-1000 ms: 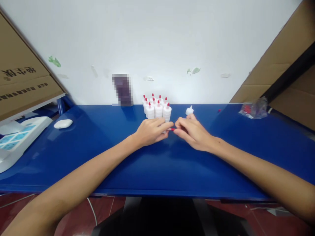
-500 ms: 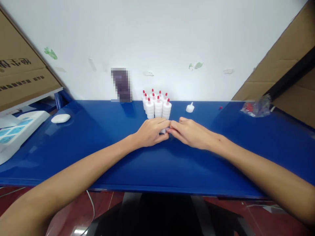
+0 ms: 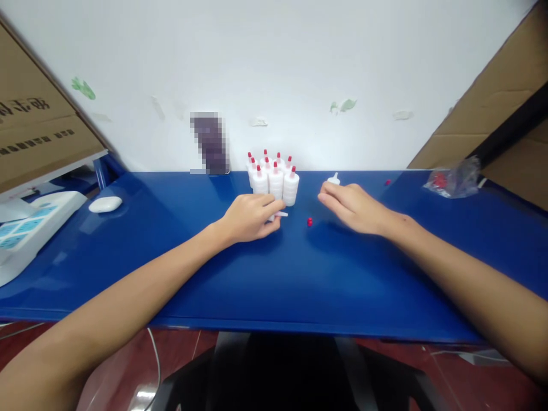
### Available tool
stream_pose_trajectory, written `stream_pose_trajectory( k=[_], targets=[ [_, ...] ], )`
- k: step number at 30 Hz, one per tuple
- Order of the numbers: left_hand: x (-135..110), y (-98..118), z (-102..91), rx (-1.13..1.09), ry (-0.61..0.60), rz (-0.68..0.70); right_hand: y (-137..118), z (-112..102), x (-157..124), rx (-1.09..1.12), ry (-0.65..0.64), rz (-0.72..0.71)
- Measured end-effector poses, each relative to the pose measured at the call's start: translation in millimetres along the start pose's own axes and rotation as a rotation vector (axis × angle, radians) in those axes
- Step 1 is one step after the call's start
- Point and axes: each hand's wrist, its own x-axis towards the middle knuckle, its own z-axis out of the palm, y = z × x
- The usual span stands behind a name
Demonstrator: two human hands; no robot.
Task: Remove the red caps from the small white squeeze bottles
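Observation:
My left hand (image 3: 253, 218) is closed around a white nozzle bottle; only a bit of white and its bare nozzle tip (image 3: 281, 214), pointing right, show between thumb and fingers. On the table to the right of it is a small red cap (image 3: 310, 221), apart from both hands. My right hand (image 3: 353, 206) has its fingertips pressed together; whether anything is between them is hidden. Just behind those fingers stands a short white nozzle piece (image 3: 334, 179), partly covered. Several white bottles with red caps (image 3: 276, 184) stand upright in a tight group behind my left hand.
A clear plastic bag with red pieces (image 3: 454, 181) lies at the right, with another red cap (image 3: 387, 182) nearby. At the left are a white rounded case (image 3: 105, 204) and a power strip (image 3: 38, 225). A pixelated dark object (image 3: 210, 142) leans on the wall.
My hands have come apart: the right moved right and slightly back, while the left shifted a little left, keeping its white bottle. A red cap now shows on the table between them.

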Motion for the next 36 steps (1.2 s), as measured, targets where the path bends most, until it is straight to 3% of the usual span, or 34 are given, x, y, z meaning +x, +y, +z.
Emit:
stream_pose_trajectory(
  k=[4, 7, 12, 16, 22, 28, 36],
  targets=[
    [0, 3, 7.5, -0.111, -0.126, 0.040, 11, 3, 1, -0.090, -0.143, 0.037],
    [0, 3, 8.1, -0.123, -0.177, 0.065, 15, 13, 2, -0.011, -0.192, 0.044],
    [-1, 2, 7.7, -0.235, -0.224, -0.029, 21, 24, 6, 0.295, -0.101, 0.159],
    [-2, 0, 9.9, -0.339, -0.231, -0.132, 21, 19, 6, 0.161, -0.120, 0.120],
    [-2, -2, 9.8, -0.417, -0.235, -0.211, 8, 6, 3, -0.092, -0.306, 0.111],
    [0, -1, 8.6, -0.447, -0.237, -0.234, 3, -5, 2, 0.004, -0.439, 0.105],
    [-1, -3, 9.3, -0.412, -0.247, -0.218, 5, 1, 3, 0.019, -0.403, 0.104]
  ],
)
